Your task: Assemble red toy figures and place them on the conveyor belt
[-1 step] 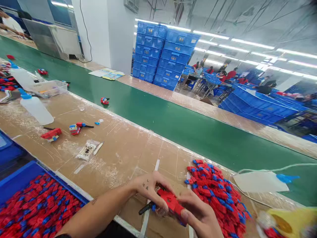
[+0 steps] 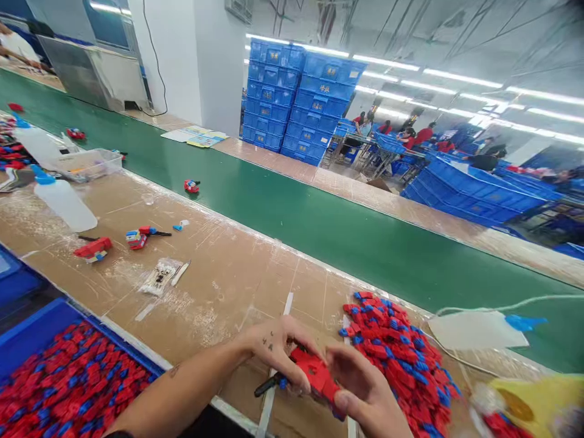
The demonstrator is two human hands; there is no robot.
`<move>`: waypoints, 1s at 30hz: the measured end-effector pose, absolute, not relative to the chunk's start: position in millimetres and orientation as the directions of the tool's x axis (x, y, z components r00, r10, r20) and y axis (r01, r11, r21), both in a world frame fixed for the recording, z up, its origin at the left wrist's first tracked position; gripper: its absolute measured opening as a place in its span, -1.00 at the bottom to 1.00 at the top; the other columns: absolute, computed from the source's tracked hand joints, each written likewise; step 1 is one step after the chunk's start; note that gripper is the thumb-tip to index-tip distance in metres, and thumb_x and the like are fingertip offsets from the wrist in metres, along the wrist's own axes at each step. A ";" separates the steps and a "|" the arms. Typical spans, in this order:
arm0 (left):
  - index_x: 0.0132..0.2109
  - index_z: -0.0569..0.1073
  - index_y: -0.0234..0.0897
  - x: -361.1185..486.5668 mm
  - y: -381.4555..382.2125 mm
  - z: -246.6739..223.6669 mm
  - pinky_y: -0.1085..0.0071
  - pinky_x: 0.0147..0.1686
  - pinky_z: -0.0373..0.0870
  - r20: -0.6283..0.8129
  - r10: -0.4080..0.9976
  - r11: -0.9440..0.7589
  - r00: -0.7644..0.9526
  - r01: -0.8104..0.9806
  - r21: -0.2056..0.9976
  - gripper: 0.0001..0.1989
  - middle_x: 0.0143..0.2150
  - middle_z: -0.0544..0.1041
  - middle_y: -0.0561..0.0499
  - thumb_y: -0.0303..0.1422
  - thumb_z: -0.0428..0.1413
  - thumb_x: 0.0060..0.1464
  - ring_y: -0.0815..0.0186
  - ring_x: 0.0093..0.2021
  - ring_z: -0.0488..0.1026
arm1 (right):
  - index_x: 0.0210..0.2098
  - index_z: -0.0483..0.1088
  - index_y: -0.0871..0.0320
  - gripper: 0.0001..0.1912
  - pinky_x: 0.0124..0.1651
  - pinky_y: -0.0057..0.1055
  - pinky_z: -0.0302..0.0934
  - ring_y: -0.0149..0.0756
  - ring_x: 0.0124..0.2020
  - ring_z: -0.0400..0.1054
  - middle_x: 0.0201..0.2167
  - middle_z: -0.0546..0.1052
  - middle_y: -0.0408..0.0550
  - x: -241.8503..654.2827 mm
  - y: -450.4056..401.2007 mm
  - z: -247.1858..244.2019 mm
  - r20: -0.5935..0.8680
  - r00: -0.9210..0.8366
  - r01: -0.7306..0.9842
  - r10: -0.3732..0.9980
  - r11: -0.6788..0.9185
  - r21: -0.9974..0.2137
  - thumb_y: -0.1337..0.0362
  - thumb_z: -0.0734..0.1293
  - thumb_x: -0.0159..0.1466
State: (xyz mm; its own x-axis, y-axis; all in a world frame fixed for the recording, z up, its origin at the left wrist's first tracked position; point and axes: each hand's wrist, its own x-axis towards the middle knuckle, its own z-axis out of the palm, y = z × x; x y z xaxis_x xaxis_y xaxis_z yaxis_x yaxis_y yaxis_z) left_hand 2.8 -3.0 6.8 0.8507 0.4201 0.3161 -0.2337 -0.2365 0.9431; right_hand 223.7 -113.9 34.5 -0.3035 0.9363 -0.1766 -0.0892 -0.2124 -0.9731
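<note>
Low in the head view, my left hand [image 2: 280, 356] is closed around a red toy part [image 2: 314, 368] with a black rod and some blue on it. The rod sticks out to the left, below my fingers. My right hand [image 2: 365, 389] grips the other end of the same part, its thumb pressed on the red surface and its fingers curled behind. What those fingers touch underneath is hidden. Close by on the right lies a heap of red and blue toy pieces [image 2: 396, 359].
A blue bin [image 2: 34, 325] at lower left holds many red-blue pieces. Assembled toys [image 2: 93, 248], a swab bag [image 2: 159, 275] and a white bottle [image 2: 66, 201] lie left. Behind runs a green conveyor belt [image 2: 283, 213] carrying toys; another bottle [image 2: 477, 331] lies right. People work farther off.
My right hand's index finger has lifted slightly off the red part, opening a gap beside it. My left hand keeps its hold. The view has shifted very slightly.
</note>
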 end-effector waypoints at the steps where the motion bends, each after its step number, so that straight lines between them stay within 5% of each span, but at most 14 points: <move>1: -0.09 0.66 -0.33 5.6 -5.7 13.4 0.46 -0.37 0.28 0.383 0.384 -0.306 0.840 -0.276 0.911 -0.31 -0.37 0.52 -0.05 0.19 0.35 -0.13 0.35 -0.41 0.35 | 0.21 0.35 -0.16 -0.21 0.15 -0.39 0.31 -0.19 0.07 0.36 0.00 0.38 -0.06 221.7 -112.9 37.4 -0.183 -0.329 -0.145 0.927 -0.240 -0.960 -0.07 0.63 0.05; 4: -0.10 0.64 -0.35 13.6 -11.5 31.1 0.39 -0.27 0.32 0.542 0.258 -0.507 0.799 -0.366 0.781 -0.33 -0.40 0.50 -0.08 0.22 0.24 0.02 0.29 -0.37 0.35 | 0.38 0.11 -0.14 0.20 0.29 -0.24 0.20 -0.08 0.19 0.29 0.11 0.34 0.00 218.7 -111.2 48.7 -0.193 -0.432 -0.251 0.881 -0.322 -0.913 -0.09 0.70 -0.12; 8: -0.12 0.59 -0.34 22.5 -13.4 48.1 0.27 0.02 0.32 0.615 0.123 -0.639 0.779 -0.412 0.650 -0.35 -0.42 0.47 -0.07 0.22 0.08 0.17 0.24 -0.32 0.36 | 0.43 -0.03 -0.10 0.28 0.19 -0.24 0.25 -0.07 0.15 0.36 0.19 0.32 0.10 217.5 -115.1 61.8 -0.206 -0.556 -0.326 0.805 -0.439 -0.837 -0.04 0.70 -0.09; 11: -0.15 0.57 -0.33 26.9 -13.3 54.7 0.27 0.02 0.32 0.614 0.091 -0.612 0.784 -0.442 0.656 -0.37 -0.46 0.41 -0.02 0.22 0.08 0.17 0.27 -0.35 0.35 | 0.44 -0.07 -0.07 0.25 0.11 -0.28 0.30 -0.08 0.11 0.39 0.18 0.34 0.13 218.0 -121.6 62.8 -0.207 -0.552 -0.356 0.808 -0.453 -0.817 -0.04 0.68 -0.03; 14: -0.16 0.58 -0.34 27.9 -14.1 54.7 0.35 -0.20 0.33 0.592 0.129 -0.565 0.796 -0.431 0.703 -0.36 -0.46 0.34 -0.01 0.23 0.14 0.12 0.30 -0.39 0.30 | 0.41 0.02 -0.03 0.14 0.14 -0.25 0.32 -0.10 0.08 0.41 0.14 0.38 0.11 224.4 -130.7 60.9 -0.197 -0.492 -0.292 0.848 -0.374 -0.880 -0.09 0.63 0.03; 17: -0.18 0.61 -0.33 27.1 -16.0 50.7 0.41 -0.41 0.19 0.510 0.247 -0.537 0.824 -0.322 0.780 -0.34 -0.46 0.32 0.01 0.25 0.21 0.02 0.34 -0.43 0.26 | 0.24 0.31 0.01 -0.27 0.06 -0.42 0.37 -0.25 -0.04 0.46 -0.02 0.49 0.02 234.6 -142.1 65.4 -0.118 -0.238 -0.032 0.964 -0.130 -0.991 -0.06 0.54 0.18; 21: -0.20 0.60 -0.34 30.8 -19.9 48.2 0.43 -0.45 0.09 0.420 0.352 -0.531 0.836 -0.190 0.826 -0.31 -0.46 0.34 0.02 0.27 0.25 -0.06 0.36 -0.44 0.25 | -0.06 0.54 0.00 -0.81 -0.09 -0.69 0.36 -0.46 -0.19 0.48 -0.20 0.54 -0.12 240.3 -153.5 79.5 0.206 -0.119 0.422 0.971 0.238 -0.875 0.21 0.44 0.33; 25: -0.17 0.60 -0.33 37.0 -23.6 50.6 0.43 -0.41 0.11 0.407 0.327 -0.537 0.853 -0.187 0.823 -0.34 -0.44 0.37 0.02 0.24 0.24 0.00 0.36 -0.41 0.26 | 0.05 0.54 -0.05 -0.70 -0.14 -0.74 0.37 -0.51 -0.23 0.49 -0.22 0.54 -0.15 237.8 -158.5 87.4 0.389 -0.197 0.512 0.900 0.433 -0.742 0.33 0.41 0.34; 30: -0.16 0.60 -0.32 28.7 -22.1 46.1 0.43 -0.38 0.10 0.338 0.367 -0.504 0.866 -0.121 0.855 -0.43 -0.42 0.38 0.03 0.15 0.29 0.02 0.37 -0.40 0.26 | -0.01 0.58 -0.07 -0.73 -0.18 -0.70 0.42 -0.41 -0.25 0.51 -0.22 0.54 -0.09 264.4 -181.6 84.1 0.468 0.027 0.489 0.883 0.397 -0.777 0.26 0.47 0.29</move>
State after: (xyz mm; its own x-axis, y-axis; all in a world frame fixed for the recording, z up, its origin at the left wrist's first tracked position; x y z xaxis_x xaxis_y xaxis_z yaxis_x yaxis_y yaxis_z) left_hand 28.7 -22.1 46.1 0.8665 0.3670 0.3384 -0.1205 -0.5041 0.8552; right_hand 264.4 -181.6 84.1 0.0273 0.8834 0.4679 0.4887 0.3965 -0.7771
